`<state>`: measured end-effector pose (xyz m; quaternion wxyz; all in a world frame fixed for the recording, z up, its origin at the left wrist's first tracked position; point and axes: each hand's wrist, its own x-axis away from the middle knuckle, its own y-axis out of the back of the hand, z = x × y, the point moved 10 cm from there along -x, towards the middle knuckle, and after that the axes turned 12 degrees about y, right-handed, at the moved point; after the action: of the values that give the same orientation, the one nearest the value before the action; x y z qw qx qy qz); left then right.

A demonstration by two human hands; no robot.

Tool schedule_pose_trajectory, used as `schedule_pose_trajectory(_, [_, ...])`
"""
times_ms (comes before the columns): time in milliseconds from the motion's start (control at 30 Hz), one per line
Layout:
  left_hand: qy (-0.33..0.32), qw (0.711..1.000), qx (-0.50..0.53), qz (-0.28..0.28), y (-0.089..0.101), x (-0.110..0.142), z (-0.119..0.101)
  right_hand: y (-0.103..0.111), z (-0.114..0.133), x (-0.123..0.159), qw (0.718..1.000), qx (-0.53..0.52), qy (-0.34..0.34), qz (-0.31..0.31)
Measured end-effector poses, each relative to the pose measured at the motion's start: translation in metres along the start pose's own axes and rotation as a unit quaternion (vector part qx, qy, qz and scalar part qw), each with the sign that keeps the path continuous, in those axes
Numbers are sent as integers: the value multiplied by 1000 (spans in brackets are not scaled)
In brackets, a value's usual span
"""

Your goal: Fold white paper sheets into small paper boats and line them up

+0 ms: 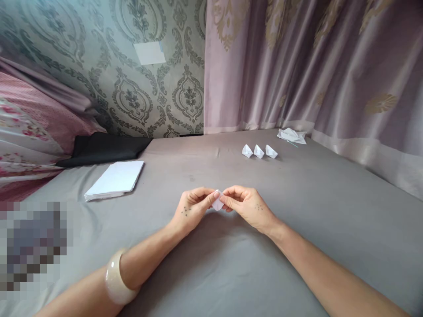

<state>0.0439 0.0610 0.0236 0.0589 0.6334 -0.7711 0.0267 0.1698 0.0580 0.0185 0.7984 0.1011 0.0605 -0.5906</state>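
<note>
My left hand [193, 208] and my right hand [246, 204] meet over the grey bedsheet [297, 211], both pinching a small folded piece of white paper [218, 202] between thumbs and fingertips. Most of the paper is hidden by my fingers. A pale bangle [115, 277] sits on my left wrist. Farther back, three small folded white paper shapes [259, 151] stand in a row on the sheet.
A stack of white paper sheets [115, 179] lies at the left. A black cushion [102, 149] sits behind it. Crumpled white paper scraps [292, 135] lie by the mauve curtain [313, 66]. Floral bedding [29, 127] is piled at the far left.
</note>
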Motion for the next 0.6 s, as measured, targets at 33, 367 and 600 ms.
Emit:
schedule_pose_trajectory(33, [-2, 1000, -5, -4, 1, 0, 1, -2, -4, 1, 1000, -16, -15, 0])
schedule_pose_trajectory(367, [-11, 1000, -24, 14, -5, -5, 6, 13, -27, 0, 989, -97, -75, -79])
schedule_pose_trajectory(600, [-171, 977, -127, -3, -11, 15, -29, 15, -52, 9, 945, -228, -195, -129])
